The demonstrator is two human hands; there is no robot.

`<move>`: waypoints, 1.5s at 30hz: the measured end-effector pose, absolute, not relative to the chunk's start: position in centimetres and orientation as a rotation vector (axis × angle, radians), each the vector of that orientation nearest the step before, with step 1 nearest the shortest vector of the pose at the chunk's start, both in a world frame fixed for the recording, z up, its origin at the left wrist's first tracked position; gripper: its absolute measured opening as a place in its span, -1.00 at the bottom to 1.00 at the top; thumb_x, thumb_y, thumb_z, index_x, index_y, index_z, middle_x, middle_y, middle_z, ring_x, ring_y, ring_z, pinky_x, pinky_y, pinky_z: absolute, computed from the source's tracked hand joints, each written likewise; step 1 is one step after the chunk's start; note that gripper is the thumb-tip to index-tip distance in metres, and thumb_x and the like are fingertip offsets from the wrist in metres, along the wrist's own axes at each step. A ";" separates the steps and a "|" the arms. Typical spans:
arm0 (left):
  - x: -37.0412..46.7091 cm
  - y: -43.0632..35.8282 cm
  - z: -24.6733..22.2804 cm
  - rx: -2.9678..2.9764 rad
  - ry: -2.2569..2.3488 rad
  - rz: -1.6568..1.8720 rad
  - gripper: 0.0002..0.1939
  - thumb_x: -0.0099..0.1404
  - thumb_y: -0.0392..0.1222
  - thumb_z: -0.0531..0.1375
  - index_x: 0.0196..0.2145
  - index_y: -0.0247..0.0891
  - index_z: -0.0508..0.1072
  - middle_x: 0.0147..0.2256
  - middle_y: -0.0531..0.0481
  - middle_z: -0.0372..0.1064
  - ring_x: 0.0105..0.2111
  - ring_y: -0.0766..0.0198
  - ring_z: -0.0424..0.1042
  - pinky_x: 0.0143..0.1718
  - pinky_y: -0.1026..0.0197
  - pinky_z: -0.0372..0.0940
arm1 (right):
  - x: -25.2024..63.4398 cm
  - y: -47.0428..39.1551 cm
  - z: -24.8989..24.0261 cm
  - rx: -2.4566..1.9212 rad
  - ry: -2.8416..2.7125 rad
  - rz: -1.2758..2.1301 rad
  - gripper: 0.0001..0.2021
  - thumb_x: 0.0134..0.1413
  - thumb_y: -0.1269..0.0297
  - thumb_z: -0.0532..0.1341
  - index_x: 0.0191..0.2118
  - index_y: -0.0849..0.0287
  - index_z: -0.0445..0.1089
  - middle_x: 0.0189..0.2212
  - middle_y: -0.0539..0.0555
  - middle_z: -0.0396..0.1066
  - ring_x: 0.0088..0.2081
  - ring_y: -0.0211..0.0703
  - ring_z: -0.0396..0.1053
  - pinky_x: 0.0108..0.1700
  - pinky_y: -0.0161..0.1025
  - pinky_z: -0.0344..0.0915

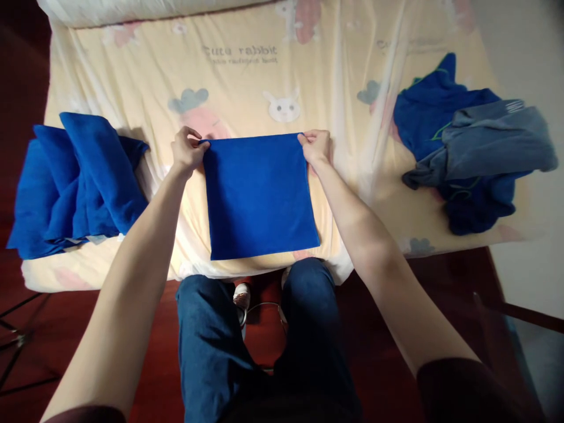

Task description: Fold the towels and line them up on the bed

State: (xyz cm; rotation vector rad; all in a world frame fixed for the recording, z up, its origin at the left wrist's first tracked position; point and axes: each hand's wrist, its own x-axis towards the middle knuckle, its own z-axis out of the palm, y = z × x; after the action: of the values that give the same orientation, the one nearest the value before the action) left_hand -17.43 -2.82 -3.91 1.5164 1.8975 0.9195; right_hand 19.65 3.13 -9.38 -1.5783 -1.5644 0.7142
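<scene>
A square blue cloth (262,200) lies spread flat on the bed in front of me, its near edge close to the bed's edge. My left hand (188,150) pinches its far left corner between thumb and fingers. At the far right corner, my right hand (316,145) grips the cloth in the same way. The far edge runs nearly straight between both hands. Under it is a pale yellow sheet (247,88) printed with rabbits and carrots.
Several blue cloths (79,182) are heaped on the left. To the right sits a pile of clothes, with a grey garment (493,144) over dark blue ones (480,205). A white rolled edge (154,9) borders the far side. Thin metal legs (20,341) stand at the lower left.
</scene>
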 end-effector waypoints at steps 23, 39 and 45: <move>-9.2 -7.3 -6.3 1.822 1.989 0.670 -0.17 0.48 0.26 0.02 0.51 -0.30 0.08 0.53 -0.15 -0.18 0.55 -0.08 -0.46 0.54 -0.25 -0.41 | 16.1 -3.1 -7.3 -1.733 -2.142 0.424 -0.29 0.51 -0.02 -0.11 0.54 0.36 -0.05 0.54 0.33 -0.11 0.57 0.21 -0.24 0.51 0.43 -0.37; -7.7 -27.3 -4.1 2.063 1.973 0.468 -0.28 0.55 0.06 -0.13 0.52 -0.33 0.03 0.53 -0.17 -0.23 0.54 0.03 -0.25 0.55 -0.16 -0.28 | 16.0 -21.2 -3.2 -1.626 -2.296 0.564 -0.31 0.48 0.07 -0.13 0.56 0.33 -0.08 0.55 0.18 -0.18 0.58 0.03 -0.26 0.58 0.16 -0.37; -6.0 -28.2 -3.3 2.019 1.999 0.519 -0.27 0.53 0.00 -0.12 0.51 -0.43 0.03 0.52 -0.24 -0.28 0.54 -0.05 -0.36 0.54 -0.27 -0.41 | 14.4 -23.1 -2.9 -1.737 -2.258 0.430 -0.33 0.46 0.16 -0.13 0.53 0.40 -0.01 0.55 0.24 -0.18 0.58 0.13 -0.30 0.56 0.29 -0.46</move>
State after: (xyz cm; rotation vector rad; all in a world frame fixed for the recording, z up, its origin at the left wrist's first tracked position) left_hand -5.98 -28.19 -3.31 2.0189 1.9992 0.5189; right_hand 14.41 -23.05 -2.91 -1.7373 -2.2582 0.4304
